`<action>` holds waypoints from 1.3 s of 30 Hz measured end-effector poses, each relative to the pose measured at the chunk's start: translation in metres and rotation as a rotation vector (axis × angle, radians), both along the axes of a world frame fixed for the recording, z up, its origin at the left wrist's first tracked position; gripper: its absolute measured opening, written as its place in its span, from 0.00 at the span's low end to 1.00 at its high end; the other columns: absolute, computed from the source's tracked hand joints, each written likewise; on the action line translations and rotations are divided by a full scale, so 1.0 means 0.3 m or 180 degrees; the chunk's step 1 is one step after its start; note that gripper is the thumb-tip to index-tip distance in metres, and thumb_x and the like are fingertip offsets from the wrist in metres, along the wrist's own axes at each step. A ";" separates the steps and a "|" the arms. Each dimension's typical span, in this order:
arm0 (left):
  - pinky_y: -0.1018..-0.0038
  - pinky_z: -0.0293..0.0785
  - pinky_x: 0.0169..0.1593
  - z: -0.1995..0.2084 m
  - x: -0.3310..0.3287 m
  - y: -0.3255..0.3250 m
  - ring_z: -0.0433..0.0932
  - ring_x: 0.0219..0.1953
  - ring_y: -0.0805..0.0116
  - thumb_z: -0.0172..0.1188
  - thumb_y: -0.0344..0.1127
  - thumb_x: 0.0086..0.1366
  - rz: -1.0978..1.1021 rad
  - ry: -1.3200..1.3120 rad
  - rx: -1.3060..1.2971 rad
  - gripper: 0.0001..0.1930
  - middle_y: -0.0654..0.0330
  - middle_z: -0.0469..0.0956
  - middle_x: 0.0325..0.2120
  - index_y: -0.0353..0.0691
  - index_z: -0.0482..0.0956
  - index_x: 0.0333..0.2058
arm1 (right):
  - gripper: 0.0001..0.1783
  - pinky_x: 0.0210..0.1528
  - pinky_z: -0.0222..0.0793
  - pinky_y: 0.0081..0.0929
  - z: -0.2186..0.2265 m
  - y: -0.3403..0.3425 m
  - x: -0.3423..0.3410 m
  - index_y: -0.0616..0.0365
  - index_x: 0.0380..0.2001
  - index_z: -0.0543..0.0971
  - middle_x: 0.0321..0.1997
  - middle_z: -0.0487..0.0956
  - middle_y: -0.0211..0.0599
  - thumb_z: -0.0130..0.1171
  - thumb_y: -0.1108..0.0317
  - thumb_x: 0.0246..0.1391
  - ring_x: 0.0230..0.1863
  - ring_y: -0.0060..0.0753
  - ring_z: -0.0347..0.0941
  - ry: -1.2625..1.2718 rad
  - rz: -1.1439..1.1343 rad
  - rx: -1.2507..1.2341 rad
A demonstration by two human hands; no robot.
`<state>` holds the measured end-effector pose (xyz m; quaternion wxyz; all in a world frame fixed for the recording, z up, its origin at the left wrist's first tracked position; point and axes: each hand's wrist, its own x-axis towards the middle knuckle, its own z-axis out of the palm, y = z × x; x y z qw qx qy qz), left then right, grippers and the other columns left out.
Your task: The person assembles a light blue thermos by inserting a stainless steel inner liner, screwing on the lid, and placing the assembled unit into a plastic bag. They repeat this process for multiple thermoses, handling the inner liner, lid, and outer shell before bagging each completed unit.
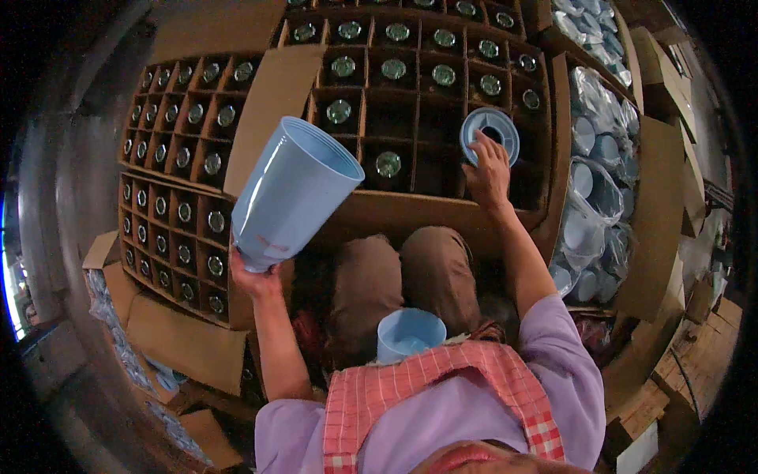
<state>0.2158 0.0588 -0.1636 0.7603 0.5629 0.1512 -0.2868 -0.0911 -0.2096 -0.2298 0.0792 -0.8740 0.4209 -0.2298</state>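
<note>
I've a big divided carton [410,207] straight ahead on the head cam – round glass tops [393,69] in most cells, some cells dark near its front R corner. To the L sit two more divided cartons [172,178], also w/ glass tops; to the R, an open carton [657,217] w/ blue cups in clear bags [606,150].

Next in size, the tall cup [298,193]: light blue, tilted, mouth up & to the R, held above the front L corner of the big carton. L hand [257,275] is closed round its narrow btm end. A short blue cup [410,332] sits in the lap, mouth up.

R hand [489,167] is part-curled over the big carton, fingers on a blue ring [504,126] – can't tell how firmly, or if it's gripped.
</note>
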 end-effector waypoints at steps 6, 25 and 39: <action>0.49 0.58 0.52 0.018 0.008 0.041 0.61 0.54 0.53 0.44 0.52 0.58 0.0442 0.0182 -0.0106 0.25 0.59 0.62 0.52 0.46 0.64 0.51 | 0.34 0.47 0.67 0.36 -0.106 0.062 0.343 0.52 0.51 0.65 0.53 0.65 0.44 0.56 0.77 0.33 0.52 0.48 0.62 0.0694 0.1637 0.0814; 0.56 0.61 0.53 0.144 0.105 0.123 0.62 0.53 0.54 0.40 0.52 0.60 -0.0523 -0.0655 -0.0830 0.26 0.53 0.63 0.51 0.39 0.64 0.51 | 0.38 0.48 0.65 0.29 0.824 -0.032 -0.019 0.72 0.46 0.68 0.42 0.74 0.46 0.56 0.56 0.31 0.42 0.37 0.71 -0.3094 0.2101 0.3940; 0.63 0.66 0.49 0.140 -0.025 0.008 0.69 0.47 0.57 0.49 0.49 0.53 -0.3014 -0.0397 -0.2281 0.29 0.50 0.69 0.45 0.33 0.66 0.48 | 0.16 0.29 0.66 0.22 0.807 0.542 0.006 0.65 0.27 0.74 0.24 0.76 0.38 0.57 0.59 0.48 0.26 0.21 0.69 -0.1692 0.0928 0.3157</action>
